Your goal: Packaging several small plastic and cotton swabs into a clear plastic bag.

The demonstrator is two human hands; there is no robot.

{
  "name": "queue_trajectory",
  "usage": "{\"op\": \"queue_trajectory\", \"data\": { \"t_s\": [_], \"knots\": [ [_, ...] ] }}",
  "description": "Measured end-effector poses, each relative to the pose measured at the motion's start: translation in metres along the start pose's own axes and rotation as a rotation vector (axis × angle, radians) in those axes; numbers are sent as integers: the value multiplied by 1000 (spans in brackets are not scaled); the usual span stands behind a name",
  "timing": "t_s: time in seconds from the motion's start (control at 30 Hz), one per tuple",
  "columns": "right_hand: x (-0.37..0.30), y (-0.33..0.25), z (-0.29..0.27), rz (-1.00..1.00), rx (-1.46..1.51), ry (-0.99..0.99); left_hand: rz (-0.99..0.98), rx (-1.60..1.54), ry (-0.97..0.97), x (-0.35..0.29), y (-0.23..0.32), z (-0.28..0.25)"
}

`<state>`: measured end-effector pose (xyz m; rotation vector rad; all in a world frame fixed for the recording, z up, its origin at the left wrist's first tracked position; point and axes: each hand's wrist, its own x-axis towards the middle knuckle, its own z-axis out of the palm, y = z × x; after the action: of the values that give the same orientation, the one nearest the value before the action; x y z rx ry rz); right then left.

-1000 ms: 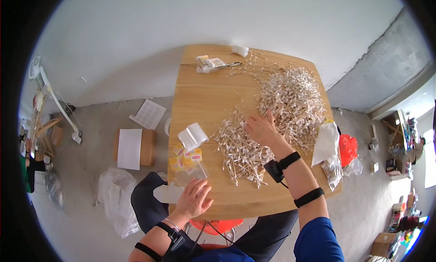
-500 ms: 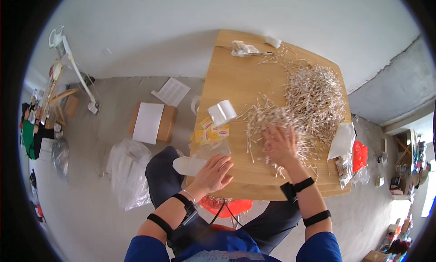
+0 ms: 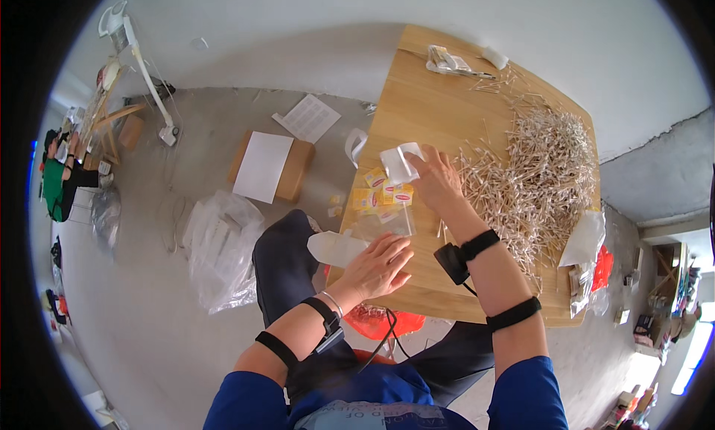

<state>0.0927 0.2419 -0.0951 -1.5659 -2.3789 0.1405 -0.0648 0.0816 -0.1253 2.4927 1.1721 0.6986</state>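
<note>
My right hand (image 3: 438, 180) is at a white, shiny cylindrical container (image 3: 398, 164), its index finger bent over the near-right side and the other fingers curled. The thumb is partly hidden. Fingers outstretched, my left hand (image 3: 377, 270) lies palm down at the table's front left edge, beside a clear plastic sheet or pouch (image 3: 395, 221) and a translucent white strip (image 3: 333, 247). Whatever is under its palm is hidden. Between container and pouch lie several yellow-and-white printed cards (image 3: 372, 197). A large heap of cotton swabs (image 3: 547, 165) covers the table's right side, spilling toward my right hand.
On the wooden table (image 3: 424, 102) are a plastic packet (image 3: 450, 61) and a small white roll (image 3: 494, 57) at the back. White bags (image 3: 585, 240) hang over the right edge. A cardboard box (image 3: 296, 169) and a clear bag (image 3: 223, 251) stand left. A person in green (image 3: 56, 180) works far left.
My right hand has left the swabs and moved left to the white container. My left hand has stayed near the pouch. The whole view has shifted, with the table now farther right and higher.
</note>
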Motion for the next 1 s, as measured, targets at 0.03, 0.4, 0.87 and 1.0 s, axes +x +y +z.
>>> {"op": "queue_trajectory", "data": {
  "t_s": [0.03,0.4,0.87,1.0],
  "knots": [
    [3,1,5,19,65,-74,11,-1,-4,0,-1,0],
    [-3,-32,6,30,96,106,35,-26,54,-5,-5,5],
    [-78,-38,5,518,262,-200,130,50,155,-6,0,8],
    [-71,-44,-3,552,224,-288,50,64,126,-13,1,6]
  ]
}}
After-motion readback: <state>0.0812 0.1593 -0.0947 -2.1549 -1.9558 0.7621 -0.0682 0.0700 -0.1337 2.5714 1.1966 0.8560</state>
